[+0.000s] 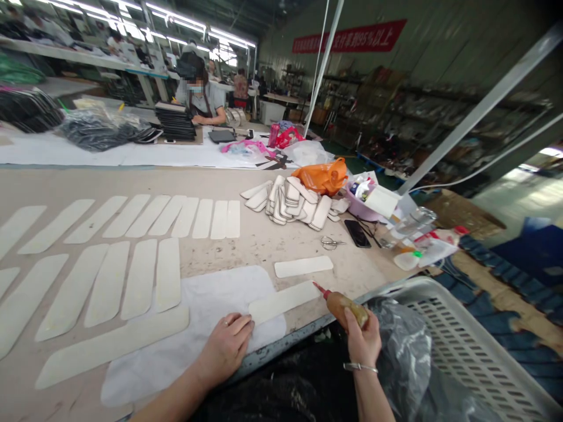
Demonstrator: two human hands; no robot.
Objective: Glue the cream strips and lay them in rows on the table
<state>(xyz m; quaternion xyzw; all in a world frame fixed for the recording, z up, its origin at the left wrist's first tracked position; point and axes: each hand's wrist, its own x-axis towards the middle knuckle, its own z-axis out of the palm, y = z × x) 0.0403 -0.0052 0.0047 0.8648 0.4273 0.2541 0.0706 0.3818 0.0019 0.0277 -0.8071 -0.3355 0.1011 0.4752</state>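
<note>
Long workbench (272, 240), pale tan top, scuffed and dusty, metal-trimmed along the near edge. Around it a large workshop: strip lights overhead, shelving down the right wall, a red banner (349, 36) high on the far wall.

At the near edge, a white sheet of soft fabric (206, 305), and on its right end a cream strip (284, 300), flat, thin, round-ended, matte. Long axis running from near-left to far-right, the far-right end pointing toward the bench's right edge. Left hand (226, 349) lying flat and open, palm down on the sheet, fingertips touching the strip's near-left end, a ring on one finger. Right hand (363, 340) closed round a glue bottle (345, 306), amber and soft-sided with a red nozzle; bottle tilted, nozzle aimed up-left, tip right at the strip's far-right end. Thin bracelet at that wrist.

Just beyond, a second cream strip (303, 266) lying alone. Across the left half, rows of like strips (145, 258) laid side by side. Toward the far right, a loose heap of the same pieces (292, 202), an orange plastic bag (323, 176), scissors (331, 242) and a dark phone (357, 233). Off the right corner, a white slatted plastic basket (461, 340) lined with grey film.

At the far end of the bench, a seated person (200, 97) beside a stack of dark flat pieces (176, 122).
</note>
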